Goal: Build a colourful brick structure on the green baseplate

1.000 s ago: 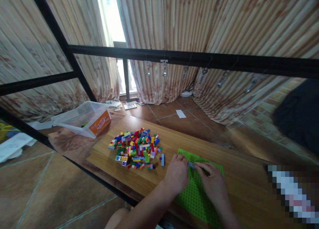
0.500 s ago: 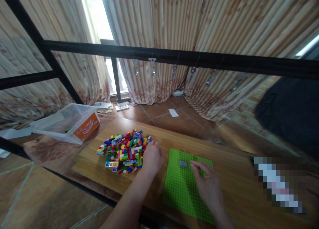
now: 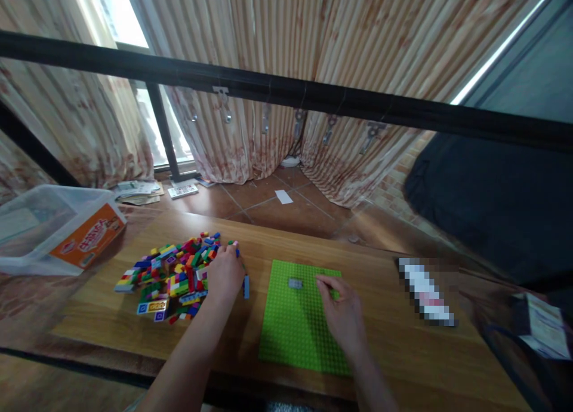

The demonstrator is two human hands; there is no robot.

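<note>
My left hand (image 3: 227, 273) reaches over the right side of a heap of coloured toy building bricks (image 3: 179, 283). Its fingers curl downward among them, and their tips are hidden. Beside that hand lies a separate blue brick (image 3: 246, 286) on the wood. A green studded baseplate (image 3: 290, 334) is to the right of the heap, with one grey-blue brick (image 3: 295, 283) on its upper part. My right hand (image 3: 344, 310) hovers over the plate's right side, thumb and forefinger pinched just right of the grey-blue brick. Whether anything is between them is too small to tell.
The wooden table (image 3: 385, 352) carries the heap and plate. A clear plastic bin (image 3: 58, 197) with an orange label stands at the left. A blurred-out item (image 3: 425, 292) lies at the right. A black metal bar (image 3: 268, 86) with hanging clips crosses beyond the table, before curtains (image 3: 250, 30).
The view has swung right, so everything sits farther left in the picture. My left hand has shifted slightly at the heap's edge, and a blue brick now shows beside it. My right hand stays pinched.
</note>
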